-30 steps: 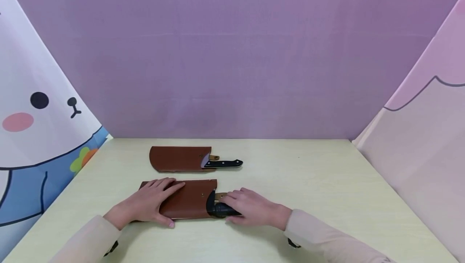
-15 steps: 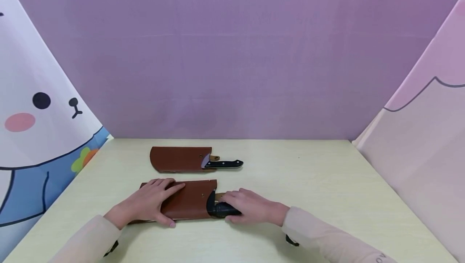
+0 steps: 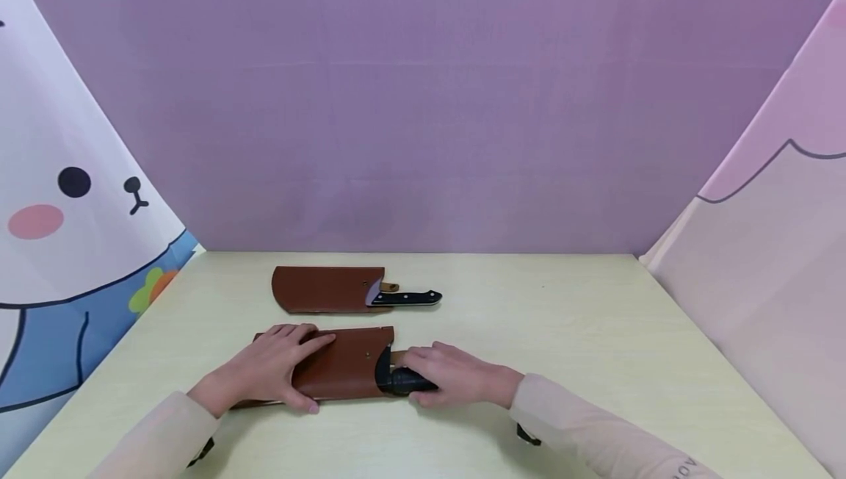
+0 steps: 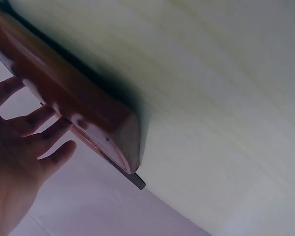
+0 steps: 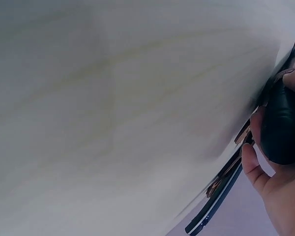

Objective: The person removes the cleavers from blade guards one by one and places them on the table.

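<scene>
In the head view a brown leather sheath [image 3: 344,363] lies flat on the near part of the table, its mouth to the right. My left hand [image 3: 274,365] rests spread over the sheath's left part, thumb along the near edge; the left wrist view shows the fingers [image 4: 56,130] extended against the leather. From the sheath's mouth sticks the black handle [image 3: 413,381] of a knife whose blade is hidden inside. My right hand [image 3: 459,378] grips that handle, with its fingertips over the sheath's tan strap [image 3: 398,356]. The right wrist view shows the handle's rounded end [image 5: 283,130] within the grip.
Behind, a second brown sheath [image 3: 324,289] lies parallel to the first. A knife with a riveted black handle [image 3: 410,298] sits in it, beside a short tan strap [image 3: 390,287]. A purple backdrop [image 3: 423,112] rises at the far edge of the pale table [image 3: 562,303].
My right hand and sleeve have shifted slightly left, and the fingers now cover more of the tan strap. The left hand and both sheaths stay in place.
</scene>
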Demonstrator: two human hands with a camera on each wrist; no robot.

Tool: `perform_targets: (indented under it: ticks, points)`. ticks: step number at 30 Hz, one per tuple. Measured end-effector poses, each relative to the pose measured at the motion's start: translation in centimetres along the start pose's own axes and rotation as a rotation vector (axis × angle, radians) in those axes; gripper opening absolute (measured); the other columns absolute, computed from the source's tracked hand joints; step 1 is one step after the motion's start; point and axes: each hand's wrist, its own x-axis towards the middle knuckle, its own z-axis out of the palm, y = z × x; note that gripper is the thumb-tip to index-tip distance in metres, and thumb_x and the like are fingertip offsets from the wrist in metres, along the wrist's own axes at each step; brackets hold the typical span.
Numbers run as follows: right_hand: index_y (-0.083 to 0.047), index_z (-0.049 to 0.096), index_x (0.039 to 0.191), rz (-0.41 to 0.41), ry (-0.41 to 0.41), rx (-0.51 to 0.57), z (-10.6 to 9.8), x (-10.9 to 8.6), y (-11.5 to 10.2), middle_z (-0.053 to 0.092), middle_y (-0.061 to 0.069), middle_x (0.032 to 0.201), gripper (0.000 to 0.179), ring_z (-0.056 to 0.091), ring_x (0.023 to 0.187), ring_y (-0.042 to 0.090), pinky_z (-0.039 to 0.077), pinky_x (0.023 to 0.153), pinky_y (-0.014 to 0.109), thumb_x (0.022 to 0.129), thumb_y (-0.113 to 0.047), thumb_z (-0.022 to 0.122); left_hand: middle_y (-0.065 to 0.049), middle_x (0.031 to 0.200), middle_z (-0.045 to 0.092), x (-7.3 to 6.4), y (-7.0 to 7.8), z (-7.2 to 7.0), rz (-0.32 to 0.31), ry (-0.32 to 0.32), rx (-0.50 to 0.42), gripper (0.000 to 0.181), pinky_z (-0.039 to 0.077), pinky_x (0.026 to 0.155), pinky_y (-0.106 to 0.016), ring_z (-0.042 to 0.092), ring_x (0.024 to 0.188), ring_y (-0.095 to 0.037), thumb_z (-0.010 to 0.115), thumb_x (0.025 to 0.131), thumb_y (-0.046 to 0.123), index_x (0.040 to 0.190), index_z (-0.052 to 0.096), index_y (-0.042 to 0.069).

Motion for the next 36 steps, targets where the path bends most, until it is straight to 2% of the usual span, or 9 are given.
perform_targets:
  ticks: [8,16,24,36]
  points:
    - [-0.017,0.051,0.114,-0.022,0.003,0.022,-0.1,0.0,0.1,0.058,-0.006,0.103,0.034,0.045,0.076,-0.002,0.036,0.069,0.014,0.085,-0.031,0.061,-0.010,0.126,0.048,0.0,0.1,-0.1,0.006,0.025,0.014,0.103,0.037,0.092,-0.054,0.047,0.113,-0.030,0.054,0.055,0.085,0.134,0.046,0.020]
    - [-0.016,0.049,0.114,-0.043,0.041,0.043,-0.3,-0.1,0.2,0.057,-0.005,0.102,0.034,0.045,0.075,-0.001,0.037,0.068,0.013,0.085,-0.028,0.059,-0.009,0.125,0.049,0.1,0.2,-0.2,0.005,0.034,0.008,0.103,0.037,0.093,-0.054,0.047,0.112,-0.029,0.053,0.054,0.086,0.134,0.047,0.020]
    - [-0.014,0.049,0.114,-0.069,0.088,0.087,-0.4,-0.5,0.1,0.056,-0.004,0.100,0.034,0.045,0.074,0.000,0.037,0.068,0.013,0.084,-0.025,0.059,-0.008,0.123,0.050,0.0,0.5,-0.3,0.029,0.074,0.036,0.103,0.037,0.093,-0.052,0.048,0.110,-0.027,0.051,0.054,0.087,0.133,0.048,0.020]
    - [-0.016,0.050,0.114,-0.069,0.165,0.094,-0.6,-1.2,0.1,0.057,-0.006,0.103,0.036,0.045,0.076,-0.001,0.035,0.069,0.013,0.081,-0.026,0.060,-0.008,0.122,0.050,0.0,1.2,-1.6,0.046,0.147,0.093,0.105,0.043,0.086,-0.050,0.047,0.110,-0.026,0.052,0.051,0.088,0.133,0.048,0.021]
